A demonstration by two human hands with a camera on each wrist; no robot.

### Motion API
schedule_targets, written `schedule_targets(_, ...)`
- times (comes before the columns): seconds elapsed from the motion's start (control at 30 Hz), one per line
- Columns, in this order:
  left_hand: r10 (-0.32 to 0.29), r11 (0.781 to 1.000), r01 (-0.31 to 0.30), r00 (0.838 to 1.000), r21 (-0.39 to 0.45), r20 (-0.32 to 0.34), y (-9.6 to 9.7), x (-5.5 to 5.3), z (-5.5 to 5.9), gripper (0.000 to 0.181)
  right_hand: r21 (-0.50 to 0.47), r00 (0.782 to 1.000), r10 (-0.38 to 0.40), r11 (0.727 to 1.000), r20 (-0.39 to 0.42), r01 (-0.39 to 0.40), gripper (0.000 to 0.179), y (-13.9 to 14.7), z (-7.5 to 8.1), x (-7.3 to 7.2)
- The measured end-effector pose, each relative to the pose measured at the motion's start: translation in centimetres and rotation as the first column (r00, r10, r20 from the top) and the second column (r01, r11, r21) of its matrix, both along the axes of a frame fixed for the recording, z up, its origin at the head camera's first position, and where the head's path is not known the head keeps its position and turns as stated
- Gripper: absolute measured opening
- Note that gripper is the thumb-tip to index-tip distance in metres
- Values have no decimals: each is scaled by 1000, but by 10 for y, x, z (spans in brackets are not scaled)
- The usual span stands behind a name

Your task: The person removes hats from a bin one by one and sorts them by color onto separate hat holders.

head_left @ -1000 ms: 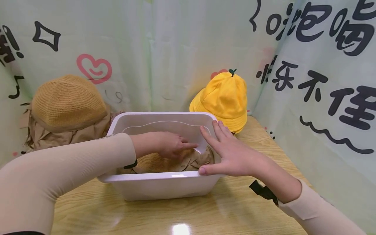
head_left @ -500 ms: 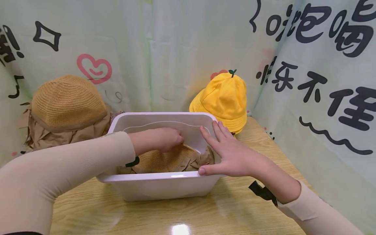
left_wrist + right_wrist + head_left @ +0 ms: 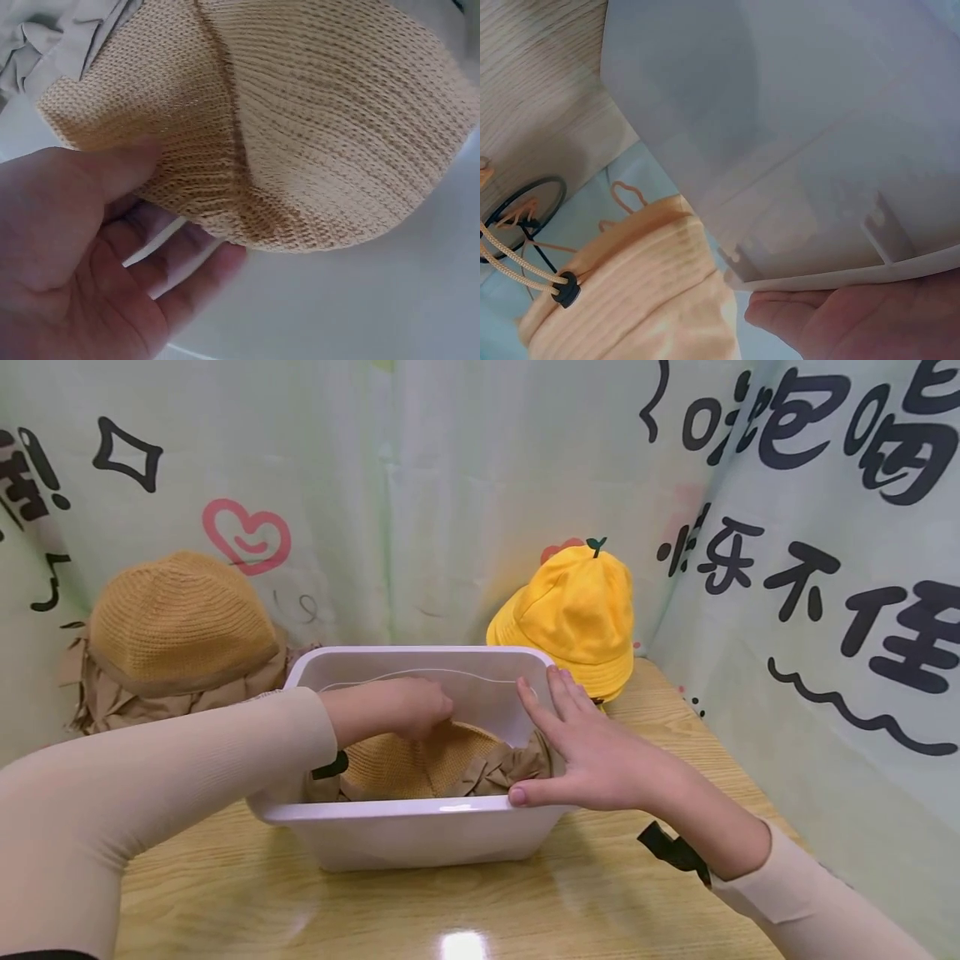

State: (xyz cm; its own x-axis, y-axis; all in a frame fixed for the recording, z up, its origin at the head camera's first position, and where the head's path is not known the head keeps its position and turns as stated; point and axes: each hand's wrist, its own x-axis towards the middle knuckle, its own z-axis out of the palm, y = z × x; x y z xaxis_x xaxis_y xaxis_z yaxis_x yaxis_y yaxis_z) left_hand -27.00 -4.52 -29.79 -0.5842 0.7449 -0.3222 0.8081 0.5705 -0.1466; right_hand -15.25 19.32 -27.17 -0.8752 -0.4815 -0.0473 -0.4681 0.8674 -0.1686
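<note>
A white plastic basin [image 3: 420, 839] stands on the table with a tan knitted sun hat [image 3: 397, 764] inside, its brown ruffled brim folded around the crown. My left hand [image 3: 397, 703] reaches into the basin. In the left wrist view, that hand's thumb [image 3: 124, 169] lies over the hat's knitted edge [image 3: 322, 127] and the fingers curl beneath it, pinching it. My right hand [image 3: 592, 756] rests on the basin's right corner, fingers spread and straight along the rim. The right wrist view shows this hand [image 3: 877, 319] against the basin's outer wall [image 3: 780, 135].
Behind the basin at right sits a yellow bucket hat [image 3: 581, 622] with a small green sprout; its cord and black toggle [image 3: 566, 289] show below. Another tan knitted hat [image 3: 183, 618] lies at back left. A printed curtain [image 3: 442, 527] borders the wooden table [image 3: 375, 910].
My left hand has drawn back to the left, from an extended index finger over the hat to a pinch at its crown. The right hand stays on the rim.
</note>
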Motion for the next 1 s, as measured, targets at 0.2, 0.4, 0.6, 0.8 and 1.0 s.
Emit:
schedule_targets(0.2, -31, 997, 32, 999, 72, -10, -3, -1, 4, 11, 13, 1000, 11, 1000, -15, -10, 121, -1, 1, -1)
schedule_targets(0.4, -39, 993, 39, 999, 113, -9, -5, 1, 15, 13, 11, 1000, 1, 1000, -7, -1, 121, -2, 1, 0)
schedule_targets(0.6, -29, 988, 25, 999, 155, 28, -9, 1, 28, 9, 5, 1000, 0, 1000, -10, 0, 121, -2, 1, 0)
schedule_targets(0.8, 1, 984, -8, 999, 177, 36, -12, -1, 39, 15, -1, 1000, 0, 1000, -2, 0, 121, -2, 0, 0)
schedule_targets(1.0, -56, 967, 46, 998, 249, 34, -15, 0, 53, 10, -7, 1000, -7, 1000, 6, 7, 122, -2, 0, 0)
